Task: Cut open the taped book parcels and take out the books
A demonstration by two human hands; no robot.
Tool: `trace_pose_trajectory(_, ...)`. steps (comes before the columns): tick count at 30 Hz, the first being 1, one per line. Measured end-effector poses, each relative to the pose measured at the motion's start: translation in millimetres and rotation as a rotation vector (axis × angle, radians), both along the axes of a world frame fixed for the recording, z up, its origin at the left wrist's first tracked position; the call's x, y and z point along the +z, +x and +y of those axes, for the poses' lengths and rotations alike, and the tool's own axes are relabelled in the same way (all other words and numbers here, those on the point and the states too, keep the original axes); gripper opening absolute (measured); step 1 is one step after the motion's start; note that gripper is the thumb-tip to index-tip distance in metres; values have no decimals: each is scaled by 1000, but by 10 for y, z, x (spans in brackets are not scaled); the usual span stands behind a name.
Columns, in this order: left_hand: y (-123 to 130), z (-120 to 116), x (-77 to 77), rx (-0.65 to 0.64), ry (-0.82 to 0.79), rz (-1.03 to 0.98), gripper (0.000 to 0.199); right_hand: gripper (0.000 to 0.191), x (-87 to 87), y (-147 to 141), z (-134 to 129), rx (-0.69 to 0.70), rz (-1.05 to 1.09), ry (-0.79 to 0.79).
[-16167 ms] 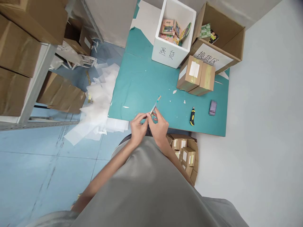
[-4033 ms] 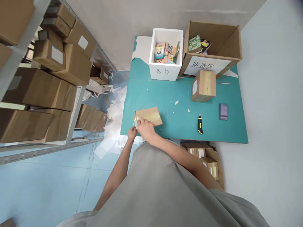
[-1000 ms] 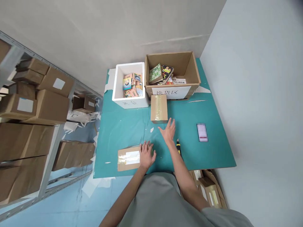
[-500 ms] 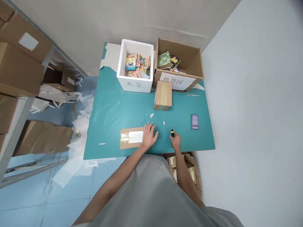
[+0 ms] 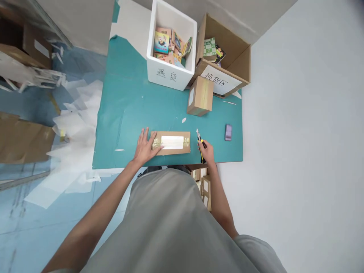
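Note:
A flat, taped cardboard package (image 5: 173, 150) with a white label lies near the front edge of the green table (image 5: 127, 110). My left hand (image 5: 144, 148) rests at the package's left end, fingers spread, the thumb over its taped corner. To the right of the package, my right hand (image 5: 207, 151) is wrapped round a black and yellow utility knife (image 5: 202, 145). The knife's blade points away from me and is apart from the package.
Behind are a taped carton (image 5: 202, 94), a white foam box (image 5: 170, 76) of books and a cardboard box (image 5: 239, 68) with books. A phone (image 5: 228, 132) lies at the right. White sheets (image 5: 82, 113) litter the floor at left.
My left hand has gone from the package's right end to its left end, its fingers still spread. The knife in my right hand is now nearer the package. The view has shifted.

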State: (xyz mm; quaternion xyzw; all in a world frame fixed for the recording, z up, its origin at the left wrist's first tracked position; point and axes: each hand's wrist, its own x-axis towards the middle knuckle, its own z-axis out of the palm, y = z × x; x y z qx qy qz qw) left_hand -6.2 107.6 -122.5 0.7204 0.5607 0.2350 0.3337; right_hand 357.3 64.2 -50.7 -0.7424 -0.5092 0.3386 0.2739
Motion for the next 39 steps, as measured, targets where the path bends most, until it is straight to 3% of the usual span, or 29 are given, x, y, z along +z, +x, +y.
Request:
trace_pose_trajectory(3, -49, -10, -119, -41, -78, -52, 104, 59, 186, -301, 102, 202, -98, -12)
trace_pose_trajectory(7, -52, -52, -228, -69, -184, -131, 110, 57, 264, -733, 240, 516, -294, -32)
trace_pose_trajectory(11, -17, -102, -258, -54, -231, -232, 109, 47, 286, -1178, 367, 788, -492, -140)
trace_pose_trajectory(15, 16, -120, -243, -39, -252, -268, 109, 42, 369, -1515, 484, 950, -657, -226)
trace_pose_trajectory(23, 27, -130, -171, -16, -269, -319, 111, 44, 571, -1726, 576, 1033, -804, -310)
trace_pose_trajectory(39, 29, -102, -265, -16, -238, -341, 107, 38, 652, -1943, 708, 1118, -968, -296)
